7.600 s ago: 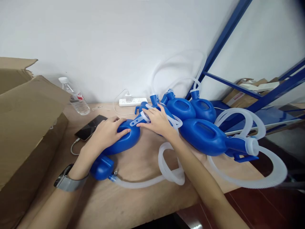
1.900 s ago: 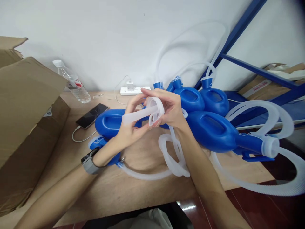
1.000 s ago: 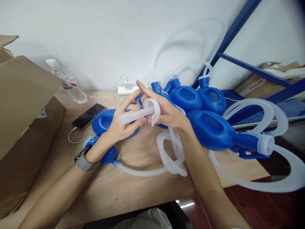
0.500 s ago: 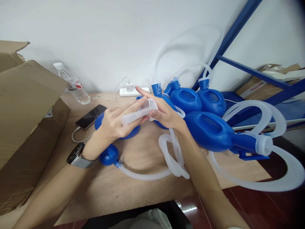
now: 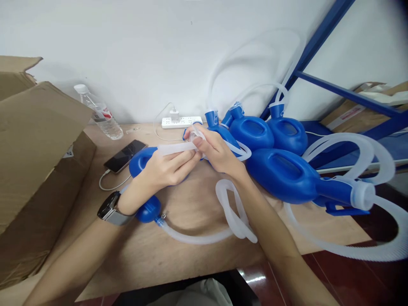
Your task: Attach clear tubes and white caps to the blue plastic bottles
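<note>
Both hands meet above the table around a translucent white plastic cap with a tube-like spout (image 5: 175,147), which points left. My left hand (image 5: 167,168) closes on it from below, fingers bent. My right hand (image 5: 216,148) pinches the cap end between thumb and fingers; the cap is partly hidden. Beneath my left hand lies a blue plastic bottle (image 5: 139,160) with a handle opening. A blue ball-shaped part (image 5: 149,209) rests near my left wrist, joined to a translucent hose (image 5: 197,238) that curves right to a coiled portion under my right forearm.
Several blue handled bottles with hoses (image 5: 283,180) crowd the right side. An open cardboard box (image 5: 41,161) stands at left. Behind are a water bottle (image 5: 103,119), a phone (image 5: 125,156) on its cable and a power strip (image 5: 188,122). Blue shelving (image 5: 344,93) rises at right.
The spout has swung from slanting down-left to nearly level. My right index finger, stretched out before, has curled around the cap. My left hand has shifted slightly right and lower.
</note>
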`<action>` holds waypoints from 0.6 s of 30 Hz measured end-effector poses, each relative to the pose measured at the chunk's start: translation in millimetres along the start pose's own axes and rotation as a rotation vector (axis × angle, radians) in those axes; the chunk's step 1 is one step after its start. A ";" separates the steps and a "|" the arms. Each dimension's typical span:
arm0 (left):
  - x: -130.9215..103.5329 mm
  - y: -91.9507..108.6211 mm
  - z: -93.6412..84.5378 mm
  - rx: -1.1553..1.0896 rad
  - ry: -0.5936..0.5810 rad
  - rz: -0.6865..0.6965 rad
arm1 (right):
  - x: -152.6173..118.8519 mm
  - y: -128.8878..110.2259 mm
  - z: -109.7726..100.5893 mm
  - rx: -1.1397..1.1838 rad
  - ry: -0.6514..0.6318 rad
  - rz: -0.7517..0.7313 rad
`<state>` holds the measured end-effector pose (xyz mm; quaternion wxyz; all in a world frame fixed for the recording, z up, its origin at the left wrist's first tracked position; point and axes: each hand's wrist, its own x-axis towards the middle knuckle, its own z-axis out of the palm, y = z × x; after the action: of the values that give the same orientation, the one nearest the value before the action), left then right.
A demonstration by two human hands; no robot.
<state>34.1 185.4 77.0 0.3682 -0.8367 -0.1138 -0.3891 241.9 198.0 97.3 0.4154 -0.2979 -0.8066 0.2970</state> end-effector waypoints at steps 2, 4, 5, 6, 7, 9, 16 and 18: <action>-0.6 -1.2 -0.4 -0.020 -0.038 -0.007 | 0.1 -0.5 4.5 0.005 0.015 0.025; -1.8 -2.0 0.0 -0.025 -0.070 -0.022 | 0.7 -1.5 9.7 0.005 0.046 0.038; -2.7 -2.0 0.7 -0.022 -0.083 -0.030 | 1.2 -2.1 12.1 0.001 0.058 0.041; -3.8 -1.7 1.8 -0.018 -0.094 -0.039 | 1.6 -2.5 14.1 -0.006 0.062 0.044; -5.2 -1.1 3.1 -0.013 -0.103 -0.049 | 2.0 -2.9 15.4 -0.016 0.057 0.047; -8.4 0.6 6.3 -0.008 -0.118 -0.070 | 2.5 -3.0 16.1 -0.033 0.035 0.058; -16.5 8.7 13.4 -0.020 -0.092 -0.081 | 0.6 3.9 6.7 -0.041 -0.061 0.037; -17.5 9.9 13.1 -0.021 -0.080 -0.079 | -0.1 6.6 4.7 -0.028 -0.078 0.028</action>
<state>34.5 189.4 53.4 0.3388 -0.8503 -0.1570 -0.3708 239.5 201.1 90.2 0.3751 -0.3030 -0.8220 0.3030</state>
